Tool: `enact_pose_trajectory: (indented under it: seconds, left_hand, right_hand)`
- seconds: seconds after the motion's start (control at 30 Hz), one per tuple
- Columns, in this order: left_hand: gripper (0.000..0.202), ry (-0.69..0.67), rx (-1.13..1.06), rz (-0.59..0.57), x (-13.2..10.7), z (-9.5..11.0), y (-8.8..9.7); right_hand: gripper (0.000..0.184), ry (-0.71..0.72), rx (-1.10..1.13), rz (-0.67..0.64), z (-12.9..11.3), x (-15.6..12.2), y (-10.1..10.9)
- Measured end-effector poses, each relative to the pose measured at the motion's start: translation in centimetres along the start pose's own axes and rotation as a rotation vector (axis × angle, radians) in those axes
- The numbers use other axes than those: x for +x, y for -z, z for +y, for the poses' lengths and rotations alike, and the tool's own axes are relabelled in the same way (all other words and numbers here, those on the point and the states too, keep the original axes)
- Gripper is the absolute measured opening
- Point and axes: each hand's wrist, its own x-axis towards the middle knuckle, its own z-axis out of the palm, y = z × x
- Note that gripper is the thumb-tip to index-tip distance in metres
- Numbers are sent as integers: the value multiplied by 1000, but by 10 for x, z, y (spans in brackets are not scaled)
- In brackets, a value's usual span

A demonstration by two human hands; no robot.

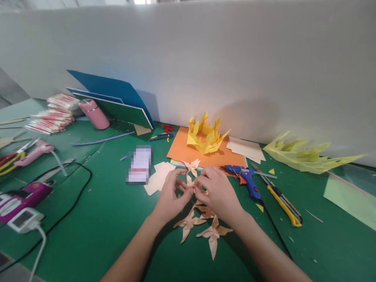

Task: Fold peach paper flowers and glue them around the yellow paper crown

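Note:
Both my hands meet over the green table point(111, 219) and pinch a small folded peach paper piece point(190, 183). My left hand point(170, 196) grips it from the left with its fingers curled. From the right, my right hand point(217, 192) closes its fingertips on the same piece. A finished peach paper flower point(191, 166) lies just beyond my fingers. Several more peach folded shapes point(205, 227) lie beneath my wrists. Sheets of peach paper point(158, 176) rest to the left of my left hand.
A blue glue gun point(246, 178) and a yellow utility knife point(283, 201) lie right of my hands. Yellow folded paper point(205, 137) sits on an orange sheet point(182, 150). A pink bottle point(94, 113), blue boards point(114, 98), a black cable point(79, 192) and a pink glue gun point(35, 152) are left.

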Motion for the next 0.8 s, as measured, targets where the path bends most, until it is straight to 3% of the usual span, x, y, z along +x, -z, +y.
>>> enact_pose_trajectory:
  seconds: [0.27,0.5,0.8]
  left_hand:
    - [46,259,-304,-9,4,-2,-3]
    - [45,291,-378,44,6,-1,-3]
    - [41,279,-356,21,6,-4,0]
  right_hand:
    - [12,54,-41,40,-2,-2,-7]
    - [14,62,-33,43,-4,-1,-10]
    - [7,37,35,42,-2,-6,-8]
